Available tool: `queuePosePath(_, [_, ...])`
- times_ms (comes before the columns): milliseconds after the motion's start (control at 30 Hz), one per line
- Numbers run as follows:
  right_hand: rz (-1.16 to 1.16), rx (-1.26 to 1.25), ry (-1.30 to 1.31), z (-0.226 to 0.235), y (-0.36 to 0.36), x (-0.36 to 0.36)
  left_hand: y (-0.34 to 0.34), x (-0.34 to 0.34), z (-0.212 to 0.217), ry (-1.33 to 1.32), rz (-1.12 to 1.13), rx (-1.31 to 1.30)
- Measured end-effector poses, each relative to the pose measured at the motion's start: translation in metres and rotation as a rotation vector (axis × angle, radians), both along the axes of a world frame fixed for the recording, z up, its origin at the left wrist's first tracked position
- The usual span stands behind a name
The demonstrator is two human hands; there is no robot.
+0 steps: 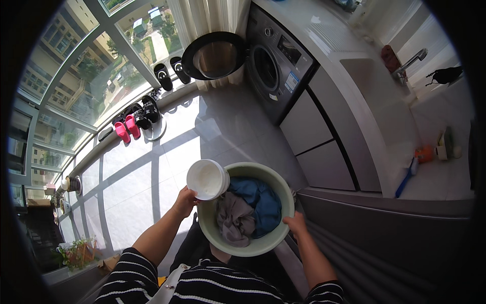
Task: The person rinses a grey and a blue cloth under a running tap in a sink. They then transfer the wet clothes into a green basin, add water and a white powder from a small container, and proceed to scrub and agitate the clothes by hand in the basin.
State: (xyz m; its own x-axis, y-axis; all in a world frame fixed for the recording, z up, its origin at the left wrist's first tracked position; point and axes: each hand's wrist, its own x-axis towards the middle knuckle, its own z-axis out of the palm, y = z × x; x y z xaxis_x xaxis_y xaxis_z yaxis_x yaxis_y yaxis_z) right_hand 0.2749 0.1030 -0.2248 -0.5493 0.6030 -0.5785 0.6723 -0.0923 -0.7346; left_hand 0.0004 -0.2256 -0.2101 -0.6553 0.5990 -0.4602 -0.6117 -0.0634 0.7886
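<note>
A pale green basin [246, 209] was held out in front of the person, above the tiled floor [202, 126], and it carried a heap of laundry: a blue garment [259, 200] toward the far side and a grey garment [234, 219] lying against it on the near side. The right hand [295, 223] was closed on the basin's rim at its near right edge, with the fingers curled over the lip. The left hand [185, 201] was wrapped around a white tub [206, 179], which was tipped so that its open mouth faced the camera, and the tub touched the basin's left rim. Both forearms came up from sleeves striped in black and white.

Farther off, a grey front-loading washing machine [276, 61] stood under the white surface [324, 35], its round door [214, 55] swung wide open to the left. Grey cabinet fronts [316, 137] ran to the right of the machine. A sink with a tap [405, 68] sat in the surface farther right, and a blue brush [406, 177] lay near an orange object there. Along the window sill, pink slippers [126, 129] and black slippers [147, 111] were lined up side by side.
</note>
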Motion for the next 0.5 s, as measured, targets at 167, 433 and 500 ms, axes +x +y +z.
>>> queuePosePath(167, [0.11, -0.08, -0.089, -0.087, -0.005, -0.079, -0.014, -0.049, -0.067, 0.006, 0.081, -0.074])
queuePosePath(433, [0.008, -0.162, -0.136, -0.303, 0.004, -0.188, 0.003, -0.126, -0.264, 0.139, 0.157, -0.158])
queuePosePath(500, [-0.092, -0.222, -0.133, -0.36, 0.014, -0.207, 0.019, -0.144, -0.32, 0.168, 0.158, -0.184])
